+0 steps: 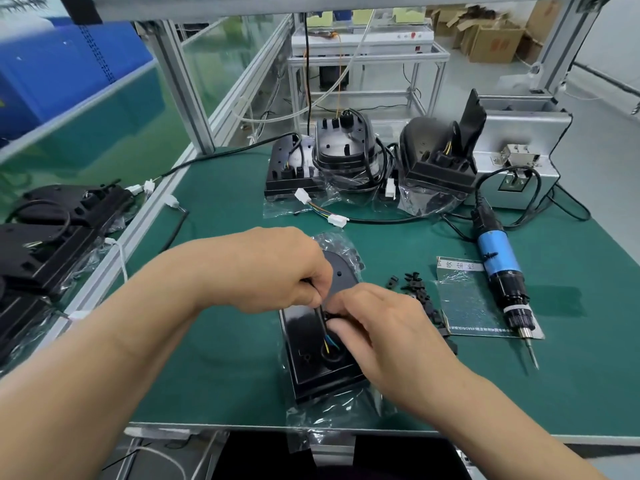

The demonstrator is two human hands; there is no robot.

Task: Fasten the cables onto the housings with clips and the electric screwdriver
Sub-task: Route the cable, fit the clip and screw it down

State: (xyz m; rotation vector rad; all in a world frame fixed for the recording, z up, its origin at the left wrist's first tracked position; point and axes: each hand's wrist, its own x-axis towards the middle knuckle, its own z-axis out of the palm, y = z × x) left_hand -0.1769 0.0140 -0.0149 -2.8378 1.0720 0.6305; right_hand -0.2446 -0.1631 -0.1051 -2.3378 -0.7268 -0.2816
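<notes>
A black housing [311, 344] lies in its plastic bag on the green mat, in front of me. A black cable [323, 323] with coloured wires runs into a round hole in it. My left hand [277, 268] pinches the cable above the housing. My right hand [377, 327] has its fingers curled on the housing beside the cable; whether it holds a clip is hidden. Loose black clips [415, 289] lie scattered to the right. The electric screwdriver [502, 268], blue-bodied, lies on the mat further right, tip pointing toward me.
Three bagged housings [349, 157] with cables and white connectors stand at the back. A grey metal box [519, 150] sits at the back right. More black housings [45, 237] pile up on the left bench. A plastic sheet [464, 299] lies under the screwdriver.
</notes>
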